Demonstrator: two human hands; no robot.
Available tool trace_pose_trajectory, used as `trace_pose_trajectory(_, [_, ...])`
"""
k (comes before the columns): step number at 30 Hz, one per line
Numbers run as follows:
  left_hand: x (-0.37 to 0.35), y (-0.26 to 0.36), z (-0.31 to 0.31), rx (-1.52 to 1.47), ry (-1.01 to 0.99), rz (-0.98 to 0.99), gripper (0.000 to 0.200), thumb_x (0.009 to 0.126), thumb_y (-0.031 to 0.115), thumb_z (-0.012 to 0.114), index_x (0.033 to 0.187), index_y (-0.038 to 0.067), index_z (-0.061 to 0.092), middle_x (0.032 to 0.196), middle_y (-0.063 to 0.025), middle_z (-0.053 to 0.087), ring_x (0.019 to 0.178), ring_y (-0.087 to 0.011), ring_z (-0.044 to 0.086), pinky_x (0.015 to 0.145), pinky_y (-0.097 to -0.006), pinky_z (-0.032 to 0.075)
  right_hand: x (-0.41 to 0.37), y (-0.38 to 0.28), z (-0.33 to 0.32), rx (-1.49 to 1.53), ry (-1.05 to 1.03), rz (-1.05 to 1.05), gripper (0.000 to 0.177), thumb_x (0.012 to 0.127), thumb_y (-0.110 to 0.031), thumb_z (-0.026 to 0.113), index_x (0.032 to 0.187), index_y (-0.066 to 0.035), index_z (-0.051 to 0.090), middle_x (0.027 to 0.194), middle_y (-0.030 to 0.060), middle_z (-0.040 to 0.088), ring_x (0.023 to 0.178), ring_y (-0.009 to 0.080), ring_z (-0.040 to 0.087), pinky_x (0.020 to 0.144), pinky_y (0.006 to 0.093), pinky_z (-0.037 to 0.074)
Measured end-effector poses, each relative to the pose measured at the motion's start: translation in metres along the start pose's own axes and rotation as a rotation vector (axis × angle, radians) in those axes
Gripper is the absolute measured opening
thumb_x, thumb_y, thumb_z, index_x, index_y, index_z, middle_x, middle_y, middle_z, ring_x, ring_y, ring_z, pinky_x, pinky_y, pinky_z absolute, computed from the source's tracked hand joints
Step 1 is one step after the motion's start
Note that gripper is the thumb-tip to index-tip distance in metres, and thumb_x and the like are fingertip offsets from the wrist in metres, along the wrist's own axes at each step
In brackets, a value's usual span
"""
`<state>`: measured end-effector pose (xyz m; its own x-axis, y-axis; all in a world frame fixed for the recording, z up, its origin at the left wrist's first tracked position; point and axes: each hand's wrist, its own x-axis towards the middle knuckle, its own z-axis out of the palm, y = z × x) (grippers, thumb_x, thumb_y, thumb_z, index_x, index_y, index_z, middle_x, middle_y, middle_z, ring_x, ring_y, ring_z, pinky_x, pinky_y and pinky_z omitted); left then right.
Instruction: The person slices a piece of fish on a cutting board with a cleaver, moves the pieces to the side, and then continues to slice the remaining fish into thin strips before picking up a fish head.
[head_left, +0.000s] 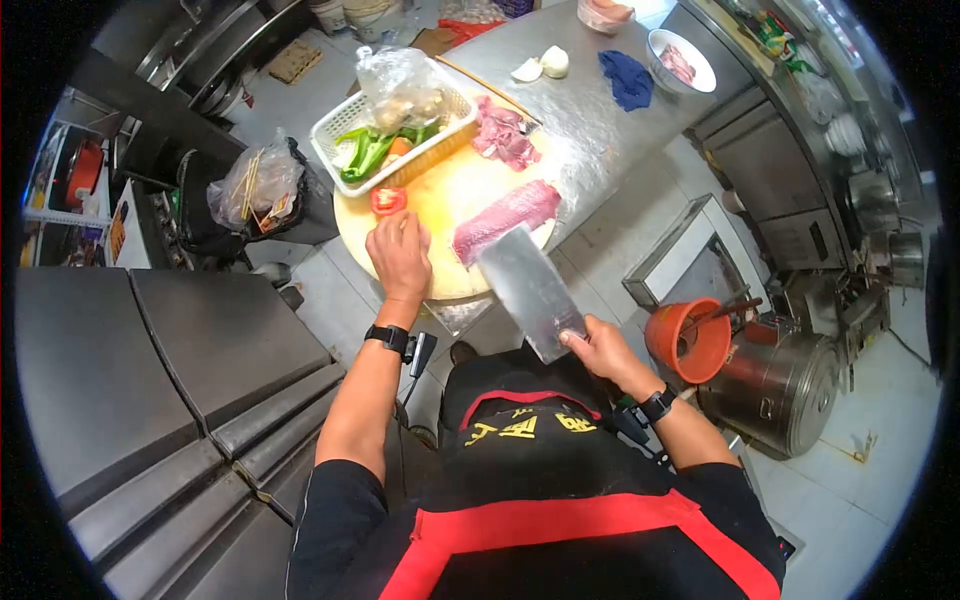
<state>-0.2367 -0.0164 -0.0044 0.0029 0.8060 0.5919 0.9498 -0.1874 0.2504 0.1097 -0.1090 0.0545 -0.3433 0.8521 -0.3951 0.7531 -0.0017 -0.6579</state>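
My right hand [598,352] grips a cleaver [527,287] at its handle end, with the broad blade angled up and left. The blade's far corner overlaps the near end of a slab of pink meat [508,217] on the round yellow cutting board [445,270]. My left hand [400,252] rests at the board's left edge, fingers bent forward, their tips right at a cut tomato [388,201]. Sliced meat [505,135] lies in a pile farther back. A white plastic basket [330,150] behind the tomato holds green peppers [372,152] and a clear plastic bag [395,85].
The board sits on a metal table [590,150]. A blue cloth [627,80], a white bowl of meat [683,62] and cut white pieces [553,62] are toward the back. A bagged bin [262,185] stands left; an orange bucket [690,340] and steel pot [785,390] stand right.
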Motion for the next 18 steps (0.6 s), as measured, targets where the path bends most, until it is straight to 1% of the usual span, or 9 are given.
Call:
trace_pose_trajectory(2, [0.002,0.011,-0.002,-0.058,0.027,-0.067,0.036,0.081,0.003,0.065,0.116,0.001,0.064,0.118,-0.0138,0.063,0.114,-0.0346,0.056,0.097,-0.0497,0.042,0.015,-0.003,0.001,0.189,0.097,0.164,0.047,0.094,-0.041,0.069,0.088,0.005,0.058,0.072,0.0271,0.065,0.068,0.0424,0.067,0.061,0.0465,0.051])
trace_pose_trajectory(3, [-0.006,0.011,0.001,-0.127,-0.066,0.016,0.039,0.083,0.003,0.063,0.122,-0.001,0.062,0.120,-0.0167,0.062,0.114,-0.0367,0.057,0.098,-0.0512,0.043,0.025,-0.012,-0.006,0.311,0.044,0.252,0.048,0.095,-0.040,0.069,0.089,0.006,0.058,0.068,0.0241,0.064,0.063,0.0360,0.068,0.059,0.0452,0.051])
trace_pose_trajectory(5, [-0.013,0.031,0.006,-0.397,-0.257,0.129,0.050,0.086,0.004,0.060,0.134,-0.006,0.054,0.135,-0.0240,0.056,0.130,-0.0405,0.051,0.114,-0.0525,0.036,0.048,0.005,0.010,0.220,0.099,0.176,0.047,0.095,-0.039,0.069,0.089,0.006,0.058,0.066,0.0226,0.064,0.060,0.0331,0.068,0.057,0.0439,0.051])
trace_pose_trajectory(6, [-0.016,0.040,0.005,-0.299,-0.385,0.173,0.055,0.090,0.010,0.060,0.141,-0.008,0.049,0.149,-0.0252,0.047,0.142,-0.0403,0.041,0.121,-0.0509,0.030,0.055,0.002,0.013,0.125,0.157,0.105,0.046,0.096,-0.039,0.068,0.090,0.006,0.058,0.065,0.0211,0.064,0.056,0.0303,0.067,0.055,0.0427,0.051])
trace_pose_trajectory(8, [-0.022,0.042,0.009,-0.227,-0.508,0.181,0.060,0.094,0.017,0.059,0.146,-0.008,0.043,0.157,-0.0260,0.038,0.148,-0.0396,0.033,0.123,-0.0501,0.027,0.056,0.000,0.015,0.260,0.104,0.154,0.046,0.096,-0.038,0.069,0.088,0.005,0.057,0.065,0.0206,0.065,0.054,0.0309,0.066,0.053,0.0420,0.050])
trace_pose_trajectory(11, [-0.023,0.039,0.011,-0.229,-0.551,0.199,0.062,0.095,0.018,0.057,0.148,-0.010,0.041,0.158,-0.0273,0.036,0.150,-0.0404,0.031,0.124,-0.0502,0.025,0.059,-0.006,0.017,0.314,0.029,0.285,0.045,0.096,-0.038,0.069,0.088,0.005,0.057,0.065,0.0204,0.064,0.054,0.0293,0.067,0.054,0.0426,0.051])
trace_pose_trajectory(16, [-0.021,0.043,0.005,-0.279,-0.577,0.174,0.063,0.095,0.018,0.057,0.148,-0.010,0.039,0.157,-0.0279,0.036,0.151,-0.0408,0.029,0.124,-0.0511,0.023,0.111,-0.018,0.021,0.118,0.237,-0.002,0.047,0.094,-0.038,0.070,0.093,0.008,0.061,0.084,0.0307,0.068,0.080,0.0461,0.069,0.071,0.0497,0.054])
trace_pose_trajectory(17, [-0.020,0.043,0.006,-0.271,-0.573,0.164,0.063,0.095,0.019,0.057,0.149,-0.010,0.039,0.157,-0.0276,0.037,0.151,-0.0407,0.029,0.124,-0.0512,0.022,0.119,-0.025,0.016,0.205,0.151,0.085,0.048,0.094,-0.039,0.070,0.093,0.008,0.062,0.092,0.0331,0.067,0.091,0.0509,0.065,0.078,0.0519,0.053])
trace_pose_trajectory(18, [-0.018,0.042,0.007,-0.263,-0.570,0.157,0.063,0.096,0.019,0.057,0.149,-0.009,0.039,0.157,-0.0273,0.037,0.151,-0.0405,0.029,0.124,-0.0514,0.022,0.126,-0.025,0.017,0.214,0.155,0.088,0.048,0.094,-0.039,0.070,0.093,0.008,0.062,0.092,0.0331,0.067,0.091,0.0509,0.065,0.078,0.0519,0.053])
